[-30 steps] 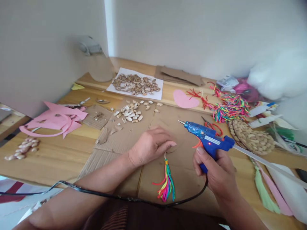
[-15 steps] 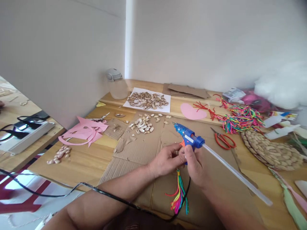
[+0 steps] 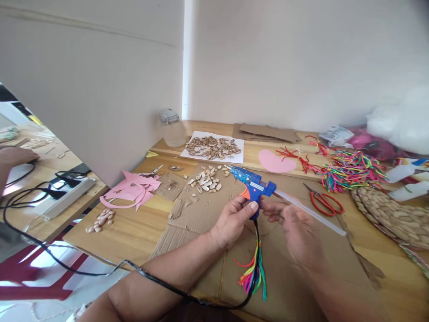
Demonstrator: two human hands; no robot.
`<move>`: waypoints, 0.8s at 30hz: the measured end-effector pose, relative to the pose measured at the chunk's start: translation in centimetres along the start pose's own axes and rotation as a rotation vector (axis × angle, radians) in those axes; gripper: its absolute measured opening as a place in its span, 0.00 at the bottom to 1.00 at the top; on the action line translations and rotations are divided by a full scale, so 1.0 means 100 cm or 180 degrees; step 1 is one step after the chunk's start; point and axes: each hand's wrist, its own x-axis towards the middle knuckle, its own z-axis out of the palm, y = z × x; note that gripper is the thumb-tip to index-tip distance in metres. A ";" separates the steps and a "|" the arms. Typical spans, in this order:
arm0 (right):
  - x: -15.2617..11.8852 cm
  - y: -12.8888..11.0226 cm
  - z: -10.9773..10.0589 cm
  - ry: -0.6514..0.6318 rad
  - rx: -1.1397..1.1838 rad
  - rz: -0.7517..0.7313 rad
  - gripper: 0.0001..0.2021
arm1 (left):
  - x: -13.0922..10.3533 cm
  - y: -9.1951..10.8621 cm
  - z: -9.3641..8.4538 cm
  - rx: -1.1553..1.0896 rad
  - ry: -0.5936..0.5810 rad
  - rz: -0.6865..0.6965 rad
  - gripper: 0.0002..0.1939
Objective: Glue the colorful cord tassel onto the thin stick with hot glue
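My left hand [image 3: 233, 220] is wrapped round the handle of a blue glue gun [image 3: 252, 183], whose nozzle points up and to the left. A long clear glue stick [image 3: 310, 212] sticks out of its back end. Just right of the handle is my right hand [image 3: 300, 232], blurred, with its fingers curled; whether it holds anything is not visible. A tassel of bright coloured threads [image 3: 253, 275] hangs below the gun, beside the black cord [image 3: 257, 250]. Under both hands lies a brown cardboard sheet [image 3: 201, 250].
Peanut shells [image 3: 214, 148] lie on white paper, more on the cardboard. Pink paper scraps [image 3: 129, 190] are left; red-handled scissors [image 3: 324, 203], coloured tassels [image 3: 351, 172] and a woven shell-covered piece [image 3: 395, 217] are right. Another person's hand [image 3: 16, 156] is far left, near a power strip [image 3: 65, 197].
My right hand has come off the glue gun and moved right. My left hand still holds the gun, now tilted flatter. The view has shifted left, and another person's hand shows more.
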 end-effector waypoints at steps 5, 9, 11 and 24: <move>0.007 -0.009 -0.001 0.0757 0.0921 0.0054 0.11 | -0.002 -0.005 -0.001 -0.0209 0.0055 -0.0159 0.27; 0.009 -0.014 0.000 0.0852 0.0917 0.0030 0.08 | -0.003 -0.011 0.000 -0.0268 -0.0279 -0.0100 0.25; 0.009 -0.014 -0.001 0.0907 0.0890 0.0036 0.09 | -0.003 -0.011 0.001 -0.0323 -0.0381 -0.0126 0.24; 0.008 -0.010 -0.006 0.0889 0.0794 0.0111 0.09 | -0.004 -0.014 0.004 -0.0441 -0.0278 -0.0345 0.23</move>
